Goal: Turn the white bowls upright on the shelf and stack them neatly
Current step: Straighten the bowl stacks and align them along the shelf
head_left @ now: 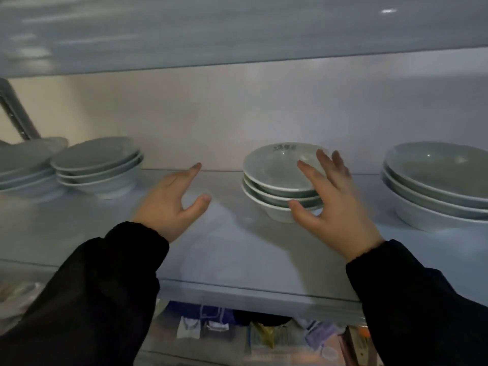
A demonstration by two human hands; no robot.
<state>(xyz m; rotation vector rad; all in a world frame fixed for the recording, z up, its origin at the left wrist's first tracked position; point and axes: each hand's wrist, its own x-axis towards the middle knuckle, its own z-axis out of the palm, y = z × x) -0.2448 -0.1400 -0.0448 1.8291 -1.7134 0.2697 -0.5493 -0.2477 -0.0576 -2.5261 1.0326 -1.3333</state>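
A stack of three upright white bowls (274,178) stands in the middle of the grey shelf (237,249); the top bowl has dark lettering inside its far rim. My right hand (332,207) hovers open at the stack's right side, fingers spread over the rims, thumb near the lowest bowl. Whether it touches is unclear. My left hand (171,202) is open above the bare shelf, left of the stack and apart from it. Both arms wear black sleeves.
Another upright stack of three bowls (97,167) sits at the left, with more dishes (23,167) beside it at the edge. Larger stacked bowls (435,186) stand at the right. An upper shelf (237,35) hangs overhead. Packaged items (264,336) lie below.
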